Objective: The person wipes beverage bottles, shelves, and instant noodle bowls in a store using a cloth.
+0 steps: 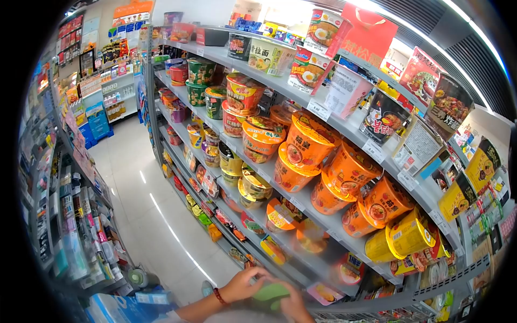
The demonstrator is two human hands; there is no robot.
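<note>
My left hand (242,285), with a red beaded bracelet at the wrist, is at the bottom middle of the view, its fingers curled at the left edge of a flat green thing (271,292). On the other side, my right hand (294,306) grips that green thing, fingers bent around its right edge. It is blurred and its kind cannot be made out. Both hands are low in front of a shelf unit. A cup of noodles (347,269) with a yellow and red label stands on the shelf just beyond my right hand.
Grey shelves (318,212) rise at the right, with stacked orange noodle tubs (309,141), yellow tubs (412,234) and several other cups. A tiled aisle floor (161,215) runs away on the left. Another stocked shelf (75,215) and a blue package (116,309) border it.
</note>
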